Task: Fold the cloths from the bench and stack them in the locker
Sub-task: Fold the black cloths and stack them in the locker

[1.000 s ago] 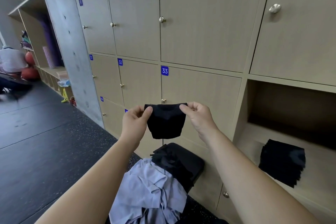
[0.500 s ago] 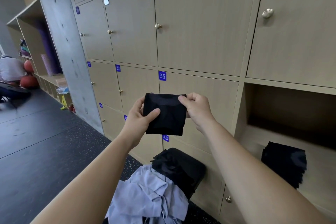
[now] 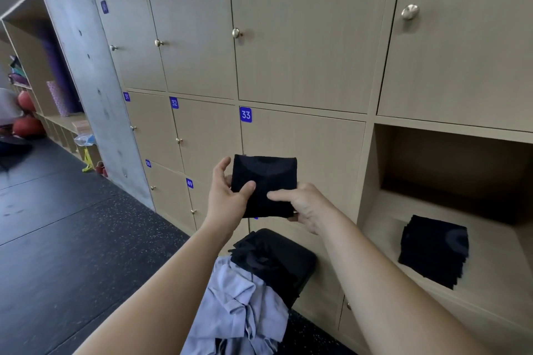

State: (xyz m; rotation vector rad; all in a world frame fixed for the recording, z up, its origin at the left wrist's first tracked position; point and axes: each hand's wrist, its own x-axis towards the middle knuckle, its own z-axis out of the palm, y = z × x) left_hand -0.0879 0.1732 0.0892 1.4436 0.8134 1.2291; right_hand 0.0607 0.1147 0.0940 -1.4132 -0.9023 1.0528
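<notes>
Holding the black cloth (image 3: 264, 184) as a flat square now, up in front of door 33 (image 3: 311, 147) and above the worktop (image 3: 301, 264).

Delta vs a second ago: it was hanging loose from its two top corners. It's now doubled into a compact square with the edges roughly lined up.

Grip state:
- left hand (image 3: 227, 202): thumb across the front face, other fingers behind the left edge, pinching.
- right hand (image 3: 305, 207): has dropped from the top corner to the lower right edge. One of its fingers (image 3: 278, 196) presses the front and the rest are curled underneath.
- both sets of fingers are closed on this one cloth and hold nothing else.

Read: the fold on this piece looks finished. Next step should be transfer to the open locker (image 3: 383, 228) on my right. The stack of folded black cloths (image 3: 434, 249) sits there on the shelf, well apart from the one I'm holding. The low right-hand grip looks like setup for a one-hand carry.

Risk: layers could spring open if the pinch slackens mid-swing. Corners also need to land square on the stack.

Backlog: a heap of unfolded black cloths (image 3: 259, 256) is still on the worktop. Crumpled pale blue cloths (image 3: 242, 305) lie just beside it, nearer me. Task is partway, with plenty left.
</notes>
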